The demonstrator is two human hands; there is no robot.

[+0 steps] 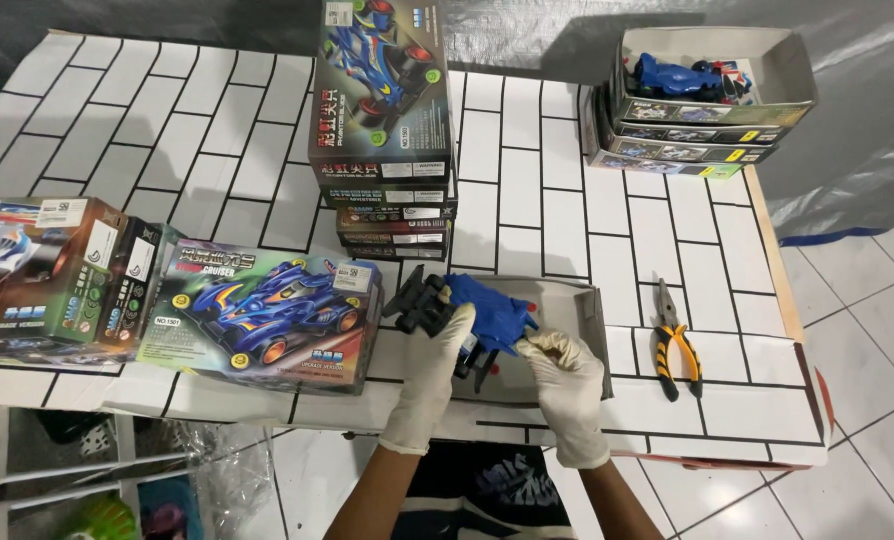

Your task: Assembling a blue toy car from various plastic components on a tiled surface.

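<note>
Both my hands wear white gloves. My left hand (pixel 432 365) grips a black toy car chassis (pixel 425 302) from its left side. My right hand (pixel 565 375) pinches the edge of a blue toy car body shell (pixel 492 312) that rests against the chassis. The two parts are held together just above an open grey box tray (pixel 577 312) on the brick-patterned table (pixel 567 220).
Orange-handled pliers (pixel 675 345) lie to the right of the tray. A toy car box (pixel 267 315) and another box (pixel 47 275) lie at left. A stack of boxes (pixel 385 120) stands behind. Far right, an open box (pixel 712 85) holds a blue car. The table edge is near my body.
</note>
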